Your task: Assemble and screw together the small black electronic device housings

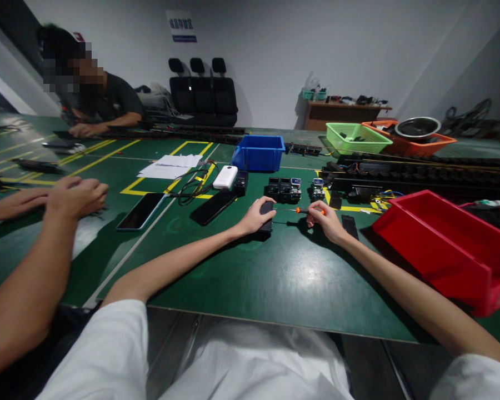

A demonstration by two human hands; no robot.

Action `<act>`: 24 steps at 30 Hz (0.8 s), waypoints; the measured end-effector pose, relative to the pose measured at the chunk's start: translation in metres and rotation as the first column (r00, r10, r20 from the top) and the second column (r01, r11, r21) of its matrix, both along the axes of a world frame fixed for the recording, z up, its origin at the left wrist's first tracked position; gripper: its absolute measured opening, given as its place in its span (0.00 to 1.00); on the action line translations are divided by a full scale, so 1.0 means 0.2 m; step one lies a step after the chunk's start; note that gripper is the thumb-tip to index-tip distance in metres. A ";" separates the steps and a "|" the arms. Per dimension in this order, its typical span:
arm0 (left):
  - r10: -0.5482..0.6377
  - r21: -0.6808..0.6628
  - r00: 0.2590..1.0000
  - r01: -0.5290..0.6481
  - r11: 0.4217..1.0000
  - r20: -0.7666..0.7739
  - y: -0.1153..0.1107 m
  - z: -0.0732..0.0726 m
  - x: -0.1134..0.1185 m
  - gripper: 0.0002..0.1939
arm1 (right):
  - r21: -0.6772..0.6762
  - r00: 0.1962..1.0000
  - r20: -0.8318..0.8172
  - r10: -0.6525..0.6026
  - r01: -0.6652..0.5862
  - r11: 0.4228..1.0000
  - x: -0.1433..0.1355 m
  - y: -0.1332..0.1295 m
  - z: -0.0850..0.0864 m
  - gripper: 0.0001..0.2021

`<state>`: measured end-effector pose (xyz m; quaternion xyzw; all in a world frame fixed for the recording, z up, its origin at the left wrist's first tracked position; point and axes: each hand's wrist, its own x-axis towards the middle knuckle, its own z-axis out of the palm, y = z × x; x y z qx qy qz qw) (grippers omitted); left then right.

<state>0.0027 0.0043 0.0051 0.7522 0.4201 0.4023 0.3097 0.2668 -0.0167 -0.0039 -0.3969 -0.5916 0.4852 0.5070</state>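
Observation:
My left hand (256, 216) is closed around a black box-shaped part (265, 226) on the green table. In my right hand (325, 220) is a screwdriver (304, 210) with an orange and black handle. Its thin shaft points left, toward the black part; whether the tip touches it I cannot tell. Just beyond my hands stand several small black modules (284, 189) in a row, with one more module (317, 189) a little to the right. A flat black piece (350, 226) lies beside my right wrist.
A red bin (445, 250) stands at right, a blue bin (259, 153) behind the modules. Left lie two phones (142, 211), a white power bank (225, 177), cables and papers (170, 165). Long black assemblies (400, 175) fill the back right. A co-worker's hands (77, 197) rest at left; another person sits beyond.

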 end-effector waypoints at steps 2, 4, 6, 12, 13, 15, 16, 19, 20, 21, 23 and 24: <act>-0.004 0.001 1.000 0.004 1.000 0.001 0.00 0.00 0.00 0.15 | -0.002 1.000 0.001 0.001 -0.001 1.000 0.00 0.00 0.00 0.11; -0.005 0.001 1.000 0.005 1.000 0.003 0.00 0.00 0.00 0.15 | -0.002 1.000 0.006 -0.004 0.004 1.000 0.00 0.00 0.00 0.12; -0.007 0.000 1.000 0.007 1.000 0.006 0.00 0.00 0.00 0.15 | -0.004 1.000 0.012 -0.012 0.012 1.000 0.00 0.00 0.00 0.12; -0.007 -0.002 1.000 0.007 1.000 0.010 0.00 0.00 0.00 0.15 | -0.004 1.000 0.019 -0.015 0.016 1.000 0.00 0.00 0.00 0.13; -0.008 -0.001 1.000 0.008 1.000 0.013 0.00 0.00 0.00 0.15 | -0.003 1.000 0.019 -0.015 0.015 1.000 0.00 0.00 0.00 0.13; -0.009 -0.002 1.000 0.009 1.000 0.018 0.00 0.00 0.00 0.15 | -0.002 1.000 0.017 -0.014 0.014 1.000 0.00 0.00 0.00 0.13; -0.009 -0.003 1.000 0.009 1.000 0.018 0.00 0.00 0.00 0.15 | 0.000 1.000 0.017 -0.014 0.014 1.000 0.00 0.00 0.00 0.13; -0.007 -0.006 1.000 0.007 1.000 0.019 0.01 -0.01 0.00 0.15 | 0.002 1.000 0.013 -0.012 0.012 1.000 0.00 0.00 0.00 0.13; -0.009 -0.006 1.000 0.009 1.000 0.020 0.00 -0.01 0.00 0.15 | 0.002 1.000 0.011 -0.011 0.011 1.000 0.00 0.00 0.00 0.13; -0.010 -0.006 1.000 0.010 1.000 0.022 0.00 0.00 0.00 0.15 | 0.001 1.000 0.009 -0.010 0.010 1.000 0.00 0.00 0.00 0.13; -0.011 -0.012 1.000 0.011 1.000 0.024 0.00 0.00 0.00 0.15 | -0.001 1.000 0.010 -0.013 0.013 1.000 0.00 0.00 0.00 0.13; -0.010 -0.016 1.000 0.011 1.000 0.025 0.00 0.00 0.00 0.15 | -0.003 1.000 0.012 -0.014 0.014 1.000 0.00 0.00 0.00 0.13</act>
